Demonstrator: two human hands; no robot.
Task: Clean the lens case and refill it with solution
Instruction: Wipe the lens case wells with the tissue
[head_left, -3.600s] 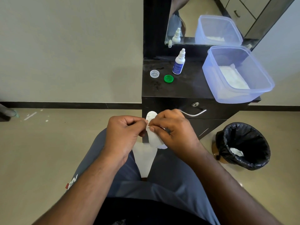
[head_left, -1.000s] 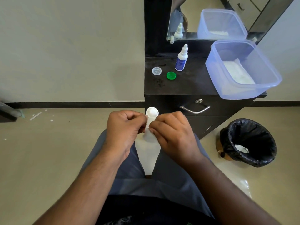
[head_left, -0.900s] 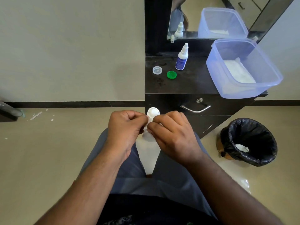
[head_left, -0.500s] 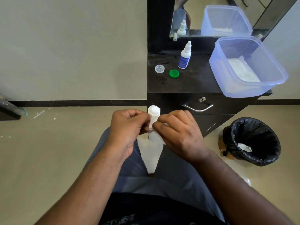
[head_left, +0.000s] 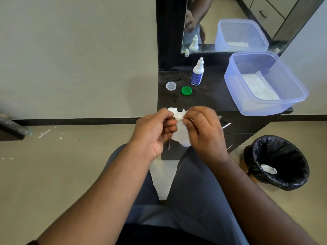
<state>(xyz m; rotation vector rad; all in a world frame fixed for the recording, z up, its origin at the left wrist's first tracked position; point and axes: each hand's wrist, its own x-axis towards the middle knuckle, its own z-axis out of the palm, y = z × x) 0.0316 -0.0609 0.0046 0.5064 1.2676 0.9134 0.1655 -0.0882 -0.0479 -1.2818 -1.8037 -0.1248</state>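
Just in front of the dark cabinet (head_left: 208, 101), above my lap, this is what I see:

Lens case: the white lens case (head_left: 172, 110) sits in my left hand, only its rounded top end showing past the fingers, close to the cabinet's front edge.
Tissue: a white tissue (head_left: 181, 134) is bunched against the case and hangs down between my two hands, in front of the cabinet drawer.
Left hand: my left hand (head_left: 155, 131) is curled closed around the case, thumb and fingers pinching it.
Right hand: my right hand (head_left: 205, 129) pinches the tissue at its top, pressed to the case; the two hands are together, fingertips almost meeting.
Caps: on the cabinet top, toward its left side, lie a clear cap (head_left: 171, 85) and just to its right a green cap (head_left: 186, 90), close but apart.
Solution: the white solution bottle (head_left: 197, 73) stands upright near the cabinet's back edge, behind the green cap, below the mirror (head_left: 230, 18).
Tub: a clear bluish plastic container (head_left: 290, 96) fills the cabinet's right side, overhanging its front edge; white tissues (head_left: 258, 87) lie in it.
Bin: a bin with a black liner (head_left: 276, 161) stands on the floor to the cabinet's right; a white scrap (head_left: 268, 169) lies inside.
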